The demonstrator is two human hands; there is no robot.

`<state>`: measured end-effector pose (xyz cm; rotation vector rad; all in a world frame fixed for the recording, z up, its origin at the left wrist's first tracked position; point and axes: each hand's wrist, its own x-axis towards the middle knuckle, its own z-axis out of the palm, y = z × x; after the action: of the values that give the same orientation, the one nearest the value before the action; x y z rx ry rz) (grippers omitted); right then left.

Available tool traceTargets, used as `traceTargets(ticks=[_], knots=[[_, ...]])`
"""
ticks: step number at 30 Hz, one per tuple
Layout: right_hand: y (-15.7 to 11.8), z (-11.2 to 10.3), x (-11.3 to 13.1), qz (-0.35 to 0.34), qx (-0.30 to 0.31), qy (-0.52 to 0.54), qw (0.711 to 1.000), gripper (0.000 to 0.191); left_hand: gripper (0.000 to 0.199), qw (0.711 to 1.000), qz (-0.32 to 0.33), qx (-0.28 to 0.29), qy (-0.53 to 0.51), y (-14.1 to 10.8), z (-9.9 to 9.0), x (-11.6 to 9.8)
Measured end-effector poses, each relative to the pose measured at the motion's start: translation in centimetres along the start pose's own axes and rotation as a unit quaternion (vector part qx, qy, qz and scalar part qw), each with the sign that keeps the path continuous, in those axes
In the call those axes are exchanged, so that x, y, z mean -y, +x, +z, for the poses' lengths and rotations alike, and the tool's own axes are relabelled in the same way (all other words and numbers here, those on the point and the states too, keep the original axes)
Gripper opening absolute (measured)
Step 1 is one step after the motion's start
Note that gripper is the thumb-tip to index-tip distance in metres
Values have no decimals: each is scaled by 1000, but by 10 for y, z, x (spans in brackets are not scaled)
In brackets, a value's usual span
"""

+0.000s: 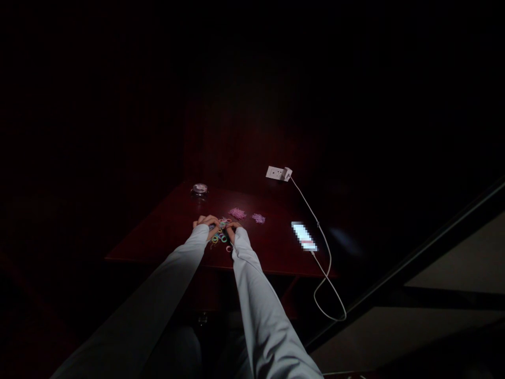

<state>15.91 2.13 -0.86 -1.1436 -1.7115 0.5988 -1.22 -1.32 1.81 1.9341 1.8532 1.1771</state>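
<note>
Several small coloured rings (224,238) lie in a loose pile on the dark red table (158,231). My left hand (208,223) is bent over the left side of the pile, its fingers curled among the rings. From the right, my right hand (233,228) reaches in with its fingers pinched together at the pile. Whatever is between the fingertips is too small to make out. Just beyond my hands are a heap of pink bits (237,213) and, to its right, a smaller purple heap (259,218).
A round clear container (200,190) stands at the table's back left. On the right lies a lit phone (303,236), its white cable (330,258) looping past the table edge and up to a charger (286,173) in the wall socket (273,172).
</note>
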Motion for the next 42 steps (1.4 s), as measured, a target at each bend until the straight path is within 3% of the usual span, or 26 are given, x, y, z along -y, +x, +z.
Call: traceTargets(ticks=[14,42], knots=[[-4,-8,17,24,4,-21,999,16,13,1000,8,0,0,-3,-2,-2],[-6,-5,14,15,-6,-26,1000,15,12,1000,8,4,17,-2,-4,-3]])
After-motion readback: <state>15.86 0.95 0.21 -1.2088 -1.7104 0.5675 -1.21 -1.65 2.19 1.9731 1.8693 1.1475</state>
